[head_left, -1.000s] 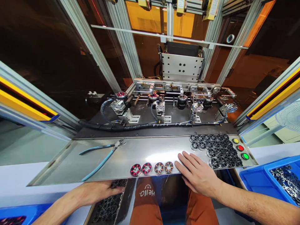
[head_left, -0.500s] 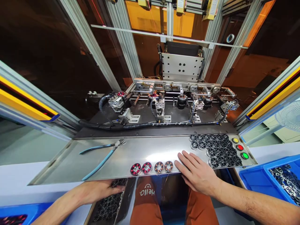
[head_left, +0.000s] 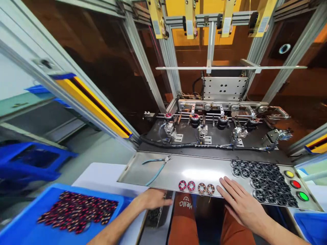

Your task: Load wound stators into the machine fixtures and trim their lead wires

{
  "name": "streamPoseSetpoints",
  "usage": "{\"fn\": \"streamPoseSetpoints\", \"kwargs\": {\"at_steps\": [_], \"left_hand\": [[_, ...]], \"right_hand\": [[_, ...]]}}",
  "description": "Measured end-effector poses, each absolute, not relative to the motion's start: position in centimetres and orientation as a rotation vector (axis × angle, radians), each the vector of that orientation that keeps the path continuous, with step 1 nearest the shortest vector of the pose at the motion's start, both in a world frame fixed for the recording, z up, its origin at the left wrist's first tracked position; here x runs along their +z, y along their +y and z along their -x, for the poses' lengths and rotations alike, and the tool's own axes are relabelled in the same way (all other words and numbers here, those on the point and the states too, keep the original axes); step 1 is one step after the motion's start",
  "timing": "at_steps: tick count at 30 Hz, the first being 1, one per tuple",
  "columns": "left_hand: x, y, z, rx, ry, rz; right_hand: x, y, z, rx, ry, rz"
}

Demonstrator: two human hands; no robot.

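Observation:
My right hand (head_left: 238,200) lies flat with fingers stretched over the front edge of the metal ledge (head_left: 176,173), beside a row of small wound motor stators. Two have red windings (head_left: 191,185), and two copper-coloured ones (head_left: 210,189) are nearer my fingertips. My left hand (head_left: 155,198) is just below the ledge's front edge, over a narrow box of dark ring-shaped parts (head_left: 154,217). Its thumb is stretched out apart from the fingers, which are partly hidden; I see nothing clearly held. Side cutters (head_left: 157,170) with blue handles rest on the ledge, opened.
Black stator cores (head_left: 265,183) cover the ledge's right part, beside yellow, red and green buttons (head_left: 295,184). Behind stands a winding machine (head_left: 219,126) with stators on its posts. A blue bin (head_left: 22,224) at left holds many wound stators. Yellow-edged bars (head_left: 94,109) flank the opening.
The view has swung left and up, bringing the blue bin of wound stators into sight. My right hand stays on the ledge edge; my left hand stays low by the box.

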State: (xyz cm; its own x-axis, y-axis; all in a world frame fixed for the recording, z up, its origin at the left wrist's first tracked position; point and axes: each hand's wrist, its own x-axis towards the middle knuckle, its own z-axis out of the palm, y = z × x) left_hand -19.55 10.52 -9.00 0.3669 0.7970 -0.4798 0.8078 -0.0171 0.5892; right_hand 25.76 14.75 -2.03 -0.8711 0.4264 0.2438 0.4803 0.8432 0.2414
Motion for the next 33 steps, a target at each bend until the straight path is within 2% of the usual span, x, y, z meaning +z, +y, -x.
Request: {"fn": "streamPoseSetpoints", "kwargs": {"at_steps": [5, 8, 12, 16, 20, 27, 33], "left_hand": [[-1.9, 8.8, 21.3, -0.001, 1.228, -1.660], [1.2, 10.0, 24.1, 0.153, 1.490, -1.692], [-0.4, 13.3, 26.9, 0.259, 1.924, -1.801], [-3.6, 15.2, 27.5, 0.236, 2.064, -1.883], [-4.4, 15.5, 26.6, 0.118, 2.149, -1.922], [-2.3, 14.9, 23.6, -0.107, 2.378, -1.853], [2.4, 13.3, 21.8, 0.049, 2.646, -1.737]], "right_hand": [[-2.5, 14.7, -25.7, -0.380, -2.818, 0.721], [-3.1, 14.7, -25.7, -0.339, -2.817, 0.727], [-3.8, 14.7, -25.7, -0.306, -2.845, 0.730], [-3.7, 14.7, -25.4, -0.202, -2.900, 0.749], [-2.9, 15.0, -24.8, -0.028, -2.985, 0.771], [-2.9, 15.0, -23.9, 0.073, -2.939, 0.782], [-3.3, 15.2, -23.2, 0.126, -2.851, 0.763]]}}
